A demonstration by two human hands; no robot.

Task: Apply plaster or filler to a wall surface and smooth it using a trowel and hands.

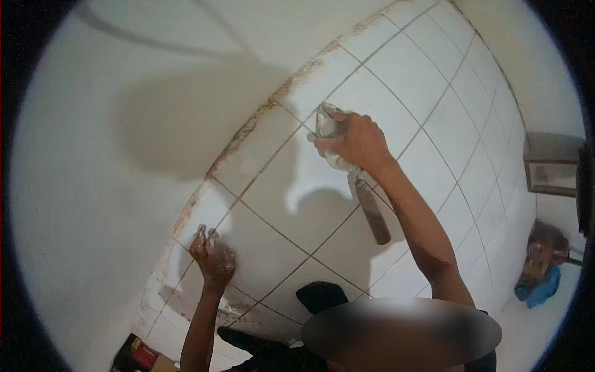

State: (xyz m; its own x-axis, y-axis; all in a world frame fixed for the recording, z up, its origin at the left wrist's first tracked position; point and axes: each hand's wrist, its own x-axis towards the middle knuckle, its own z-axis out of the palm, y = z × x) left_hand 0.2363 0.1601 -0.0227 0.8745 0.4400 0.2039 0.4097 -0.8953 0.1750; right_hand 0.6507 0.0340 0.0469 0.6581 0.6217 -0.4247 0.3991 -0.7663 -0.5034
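Note:
My right hand [362, 142] closes around the blade end of a trowel [375, 217] smeared with white paste [328, 124]. The trowel's brown handle points back toward me, over the tiles. Part of the blade is hidden behind my fingers. Lower left, my left hand [214, 260] is at the tiled floor [347, 211], close to a joint line. Its fingers are apart, with white paste on the tips, and nothing shows in them.
A pale wall [155, 124] meets the tiles along a rough, brown-stained edge [248, 127]. My dark shoe [322, 296] rests on the tiles. At the far right lie a blue cloth [545, 286] and a framed box-like object [551, 177]. Dark and red items [145, 355] stand at lower left.

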